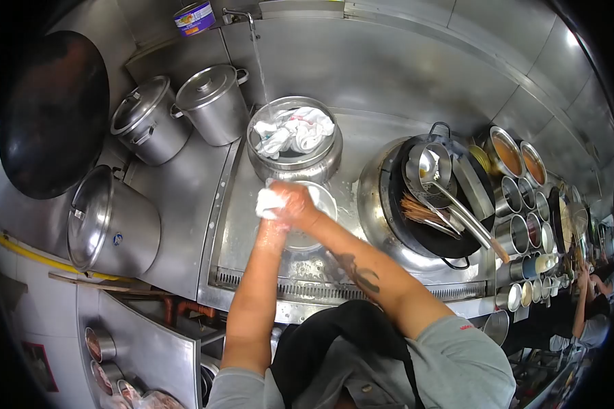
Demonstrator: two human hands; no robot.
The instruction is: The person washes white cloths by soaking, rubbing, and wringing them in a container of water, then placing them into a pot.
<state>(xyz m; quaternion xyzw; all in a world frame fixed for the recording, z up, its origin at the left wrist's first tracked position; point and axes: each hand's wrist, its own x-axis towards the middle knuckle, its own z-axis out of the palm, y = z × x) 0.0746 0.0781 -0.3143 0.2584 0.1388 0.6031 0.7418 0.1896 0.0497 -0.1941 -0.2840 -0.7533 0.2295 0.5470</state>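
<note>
My two hands are pressed together over the steel counter, just in front of a round steel pot (256, 151). A bunched white cloth (271, 202) shows at their left side, squeezed between them. My right hand (297, 204) wraps over it from the right. My left hand (274, 223) is largely covered, with its wrist and lower part showing. Under the hands lies a round pale dish or lid (327, 204), partly hidden by my arms. More wet white cloths (295, 131) lie heaped in the pot, and water runs into it from a thin tap (254, 34).
Lidded steel pots (215, 105) stand at the left, near a large dark wok (53, 116). To the right, a black wok (467, 249) holds a ladle (464, 215) and a bamboo brush (419, 208). Several seasoning containers (508, 194) line the far right. Other people's arms (581, 300) show there.
</note>
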